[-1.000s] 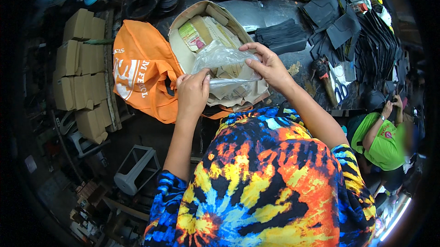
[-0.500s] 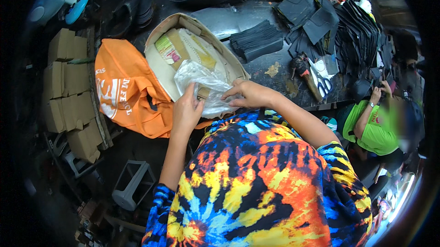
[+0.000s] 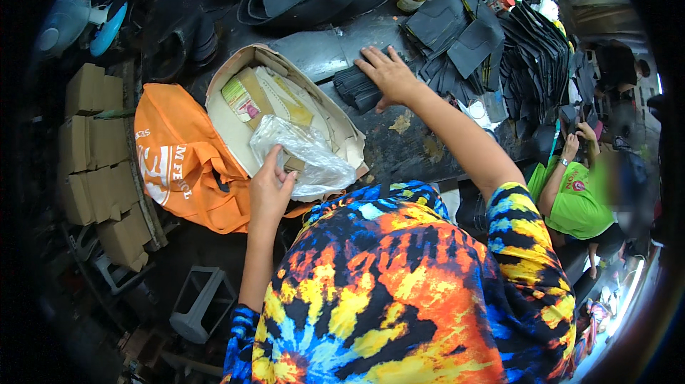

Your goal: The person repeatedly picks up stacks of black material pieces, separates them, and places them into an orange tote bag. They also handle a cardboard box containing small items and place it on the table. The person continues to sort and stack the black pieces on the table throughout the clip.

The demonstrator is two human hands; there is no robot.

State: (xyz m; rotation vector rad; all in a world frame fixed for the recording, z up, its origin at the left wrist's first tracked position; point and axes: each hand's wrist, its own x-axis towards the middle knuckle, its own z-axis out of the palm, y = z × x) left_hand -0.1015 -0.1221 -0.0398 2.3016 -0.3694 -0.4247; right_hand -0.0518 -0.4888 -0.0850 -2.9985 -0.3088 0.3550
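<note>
Resting left hand on plastic bag, right hand on black stack

Left hand curled (fingers bent), right hand stretched forward, fingers spread.

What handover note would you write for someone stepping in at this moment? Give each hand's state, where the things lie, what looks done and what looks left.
Left hand: resting on the clear crinkled plastic bag, fingers on its edge.
Right hand: flat, open, on the stack of black flat pieces.
The bag lies in the open tan cardboard box, on top of the orange fabric bag, at the dark worktable edge.
Done: bag laid in the box.
Left: apparently the black stack, not yet lifted.
</note>
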